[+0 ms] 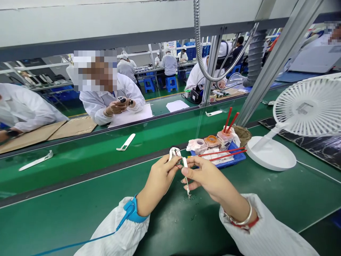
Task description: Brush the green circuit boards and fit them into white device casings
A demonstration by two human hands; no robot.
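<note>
A small dark round part (178, 161), partly wrapped in a white cloth (173, 153), is being pinched in a narrow grip by the left hand (158, 179) and is being held up above the green tabletop (266, 217), apparently so that it can be reached closely while the cloth keeps bare fingers off it. A slim white-handled pick (185, 176) is being gripped narrowly, much like a pen, by the right hand (210, 176), with its upper end being kept just beside the part and its thin tip being pointed down toward the tabletop. A blue wrist strap (134, 211) is being worn on the left wrist, and its blue cord (80, 243) is being led away across the white sleeve (117, 231), presumably for static grounding. A blue tray (236, 160) is being kept within easy reach to the right of the hands, with small jars (211, 141) and red-handled sticks (221, 154) being carried on it. A white desk fan (306, 106) is being stood beyond the tray, seemingly aimed toward the work area. Across the divider, a small black item (122, 99) is being held in a co-worker's hands (114, 107).
</note>
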